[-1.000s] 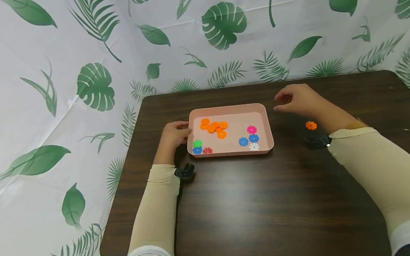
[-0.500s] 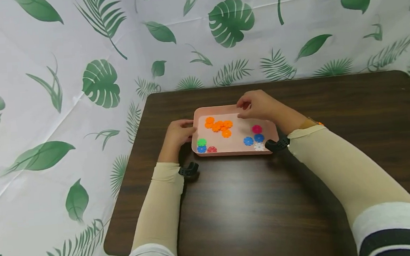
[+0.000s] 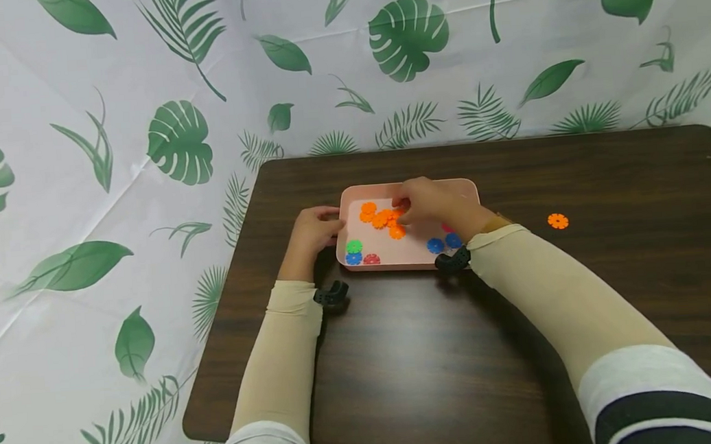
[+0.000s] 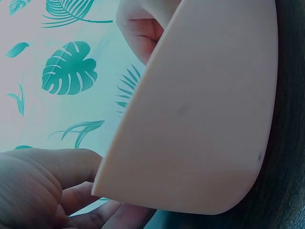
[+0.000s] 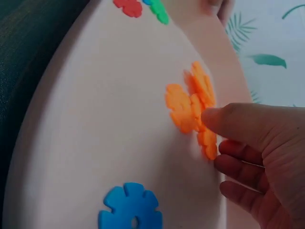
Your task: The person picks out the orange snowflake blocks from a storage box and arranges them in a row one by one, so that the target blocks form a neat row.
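A pink tray [image 3: 358, 266] lies on the brown table. My left hand [image 3: 316, 234] grips its left rim; in the left wrist view, the fingers [image 4: 81, 168] meet the tray's corner [image 4: 143, 181]. My right hand [image 3: 431, 206] reaches into the tray over a pile of orange flower-shaped plastic discs [image 3: 380, 219]. In the right wrist view, the thumb tip of that right hand [image 5: 267, 152] overlaps the orange discs [image 5: 179, 109], with curled fingers beside them. I cannot tell whether it pinches one. Its palm and wrist hide part of the tray's right side.
Green [image 3: 354, 247], blue [image 3: 354, 258] and red [image 3: 371, 259] discs lie in the tray's front left corner. Other blue discs [image 3: 435, 245] sit at the right. One orange disc [image 3: 558, 221] rests on the table [image 3: 390, 357], right of the tray. A leaf-patterned cloth [image 3: 320, 66] hangs behind.
My right hand has moved left from beyond the tray's right side, then down to the orange pile. My left hand has stayed at the tray's left rim. The view has shifted slightly.
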The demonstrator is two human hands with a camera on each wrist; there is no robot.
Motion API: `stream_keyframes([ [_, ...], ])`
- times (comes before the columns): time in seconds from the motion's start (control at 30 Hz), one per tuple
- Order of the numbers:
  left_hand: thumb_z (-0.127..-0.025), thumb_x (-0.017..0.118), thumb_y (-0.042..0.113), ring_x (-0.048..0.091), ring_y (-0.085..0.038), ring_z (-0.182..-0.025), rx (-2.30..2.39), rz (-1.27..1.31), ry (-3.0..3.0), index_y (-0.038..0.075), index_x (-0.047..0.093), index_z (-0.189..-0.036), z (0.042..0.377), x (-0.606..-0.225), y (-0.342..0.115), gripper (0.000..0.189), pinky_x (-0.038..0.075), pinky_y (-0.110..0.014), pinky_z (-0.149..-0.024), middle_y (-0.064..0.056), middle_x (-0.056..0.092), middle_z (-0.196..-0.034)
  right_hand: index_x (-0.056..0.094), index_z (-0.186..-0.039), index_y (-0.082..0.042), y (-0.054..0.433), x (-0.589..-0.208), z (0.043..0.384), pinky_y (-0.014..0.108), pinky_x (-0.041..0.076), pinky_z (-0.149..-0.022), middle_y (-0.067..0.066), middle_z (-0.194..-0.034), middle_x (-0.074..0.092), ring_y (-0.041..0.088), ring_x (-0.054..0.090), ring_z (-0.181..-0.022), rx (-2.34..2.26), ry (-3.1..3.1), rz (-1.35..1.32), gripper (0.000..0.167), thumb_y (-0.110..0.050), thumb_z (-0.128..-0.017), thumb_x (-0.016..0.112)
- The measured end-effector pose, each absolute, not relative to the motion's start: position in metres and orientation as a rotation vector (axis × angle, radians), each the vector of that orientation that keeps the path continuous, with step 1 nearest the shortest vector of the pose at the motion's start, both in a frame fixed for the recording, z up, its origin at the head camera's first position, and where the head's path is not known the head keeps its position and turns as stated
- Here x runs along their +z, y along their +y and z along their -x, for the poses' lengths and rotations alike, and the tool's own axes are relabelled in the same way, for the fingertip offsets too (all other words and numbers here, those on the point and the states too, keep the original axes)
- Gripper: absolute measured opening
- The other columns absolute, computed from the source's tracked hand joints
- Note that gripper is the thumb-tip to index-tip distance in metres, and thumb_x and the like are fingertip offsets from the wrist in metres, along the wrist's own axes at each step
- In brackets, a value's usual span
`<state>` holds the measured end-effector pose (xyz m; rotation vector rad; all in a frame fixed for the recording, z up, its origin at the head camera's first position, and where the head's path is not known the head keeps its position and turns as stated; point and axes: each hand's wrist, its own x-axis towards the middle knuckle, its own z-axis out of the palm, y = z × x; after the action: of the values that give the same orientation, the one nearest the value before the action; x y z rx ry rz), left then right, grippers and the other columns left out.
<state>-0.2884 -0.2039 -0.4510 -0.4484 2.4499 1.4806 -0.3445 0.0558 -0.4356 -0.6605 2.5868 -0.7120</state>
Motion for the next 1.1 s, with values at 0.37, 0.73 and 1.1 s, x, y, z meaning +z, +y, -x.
stream_keyframes([
  [0.37, -0.097, 0.073, 0.016, 0.072, -0.030, -0.099, 1.529, 0.396, 2.439, 0.010, 0.067, -0.137, 0.2868, -0.4504, -0.2043, 0.041, 0.062, -0.042, -0.087, -0.015, 0.066, -0.122, 0.069, -0.121, -0.006, 0.0531, -0.4368, 0.3400, 0.041, 0.052, -0.099, 0.009, -0.114, 0.063, 0.029, 0.054, -0.107, -0.724, 2.555, 0.633, 0.030, -0.009, -0.092, 0.077],
  [0.73, -0.097, 0.073, 0.016, 0.072, -0.029, -0.100, 1.531, 0.416, 2.426, 0.011, 0.068, -0.137, 0.2876, -0.4503, -0.2030, 0.041, 0.062, -0.042, -0.088, -0.015, 0.066, -0.123, 0.069, -0.118, -0.003, 0.0526, -0.4372, 0.3429, 0.041, 0.053, -0.097, 0.012, -0.112, 0.063, 0.030, 0.055, -0.105, -0.684, 2.558, 0.646, 0.027, -0.006, -0.092, 0.075],
  [1.1, -0.097, 0.073, 0.016, 0.070, -0.029, -0.103, 1.517, 0.420, 2.445, 0.011, 0.068, -0.136, 0.2867, -0.4494, -0.2020, 0.040, 0.062, -0.042, -0.089, -0.014, 0.065, -0.124, 0.070, -0.116, -0.005, 0.0518, -0.4364, 0.3451, 0.040, 0.053, -0.094, 0.010, -0.110, 0.064, 0.029, 0.056, -0.101, -0.585, 2.612, 0.648, 0.029, -0.010, -0.089, 0.078],
])
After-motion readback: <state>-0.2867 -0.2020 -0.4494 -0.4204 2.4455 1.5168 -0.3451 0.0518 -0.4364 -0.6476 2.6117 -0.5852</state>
